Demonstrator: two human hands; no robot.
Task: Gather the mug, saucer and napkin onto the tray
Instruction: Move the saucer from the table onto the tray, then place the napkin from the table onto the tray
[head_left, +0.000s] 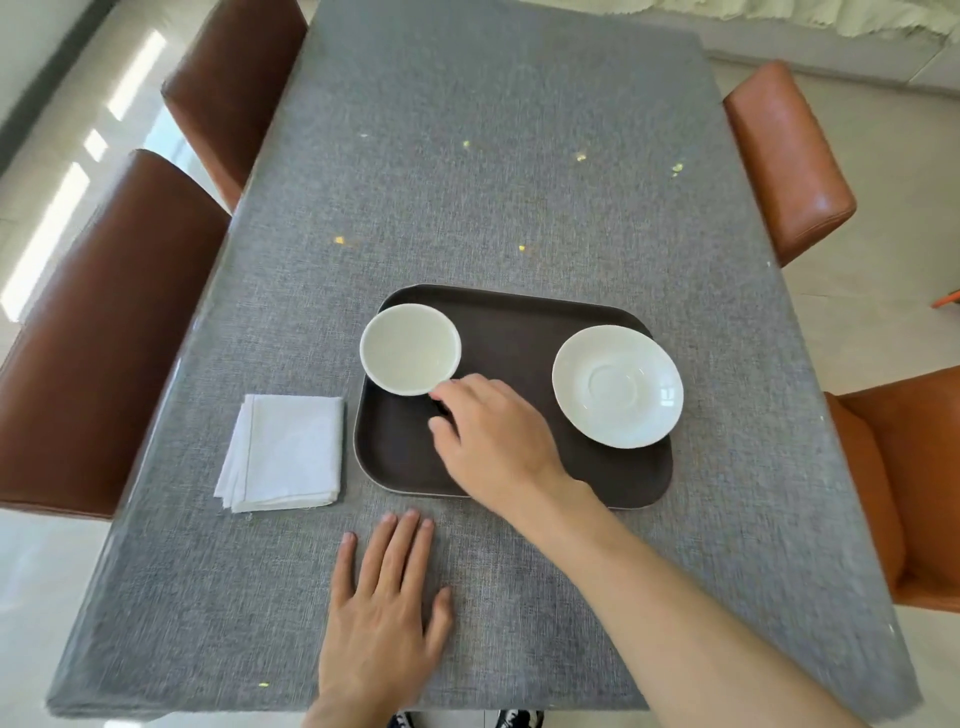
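Note:
A dark brown tray (519, 322) lies on the grey table. The white mug (409, 348), seen from above, is at the tray's left end, its rim reaching over the tray's left edge. My right hand (493, 436) is at the mug's near right side, with index finger and thumb curled where the handle is; the handle itself is hidden. The white saucer (617, 385) rests on the right part of the tray. A folded white napkin (283, 451) lies on the tablecloth just left of the tray. Nearer to me, my left hand (387, 603) lies flat on the cloth, holding nothing.
The grey tablecloth (493, 182) covers the whole table and carries a few small yellow specks. Brown leather chairs (98, 332) stand along the left side and orange ones (789, 156) along the right. The table's near edge is just below my left wrist.

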